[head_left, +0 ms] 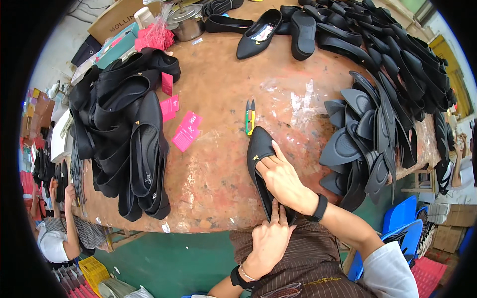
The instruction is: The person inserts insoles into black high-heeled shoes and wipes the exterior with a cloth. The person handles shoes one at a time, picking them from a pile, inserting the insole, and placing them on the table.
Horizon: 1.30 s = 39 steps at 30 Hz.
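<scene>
A black pointed flat shoe (260,141) with a small gold ornament lies on the table's near edge, toe pointing away from me. My right hand (283,181) is on its front part, fingers reaching into the opening and thumb along the right side of the toe. At the heel, my left hand (271,241) has its fingers inside the shoe and its thumb out to the right. The fingertips of both hands are partly hidden in the shoe. Just beyond the toe lie thread snips (250,118) with green and yellow handles, blades pointing away.
Stacked black shoes (144,149) stand at the left, beside pink tags (187,131). Grey insoles (360,129) are heaped at the right, before a large shoe pile (397,54). More flats (259,35) and a metal pot (188,22) sit at the back. Other people work at both sides.
</scene>
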Tool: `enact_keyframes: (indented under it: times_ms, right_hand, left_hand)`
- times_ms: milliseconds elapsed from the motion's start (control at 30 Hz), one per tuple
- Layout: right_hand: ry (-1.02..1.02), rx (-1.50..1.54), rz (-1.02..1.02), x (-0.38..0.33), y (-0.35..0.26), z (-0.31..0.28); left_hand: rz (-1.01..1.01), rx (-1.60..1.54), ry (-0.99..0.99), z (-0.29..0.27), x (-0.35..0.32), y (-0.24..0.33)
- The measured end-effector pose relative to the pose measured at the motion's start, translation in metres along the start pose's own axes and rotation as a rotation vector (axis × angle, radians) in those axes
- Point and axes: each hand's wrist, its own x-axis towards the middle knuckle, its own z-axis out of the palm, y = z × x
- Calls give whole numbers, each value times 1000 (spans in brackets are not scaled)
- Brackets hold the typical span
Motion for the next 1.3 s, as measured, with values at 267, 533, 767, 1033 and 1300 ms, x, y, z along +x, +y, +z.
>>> enact_keyframes:
  times_ms: [267, 533, 767, 1033, 1300]
  right_hand:
    - [208, 55, 46, -9, 3, 9]
    - [275, 55, -28, -61, -17, 28]
    - [451, -199, 92, -28, -18, 43]
    - [446, -366, 178, -7, -13, 45]
    - [315, -243, -32, 6, 23, 29]
  left_hand:
    - [-5, -25, 13, 3, 1, -2]
    - [78, 7, -98, 15, -2, -11]
    - [74, -93, -32, 14, -3, -14]
    - [-45, -58, -289, -7, 4, -2]
    - [76, 4, 102, -3, 1, 7]
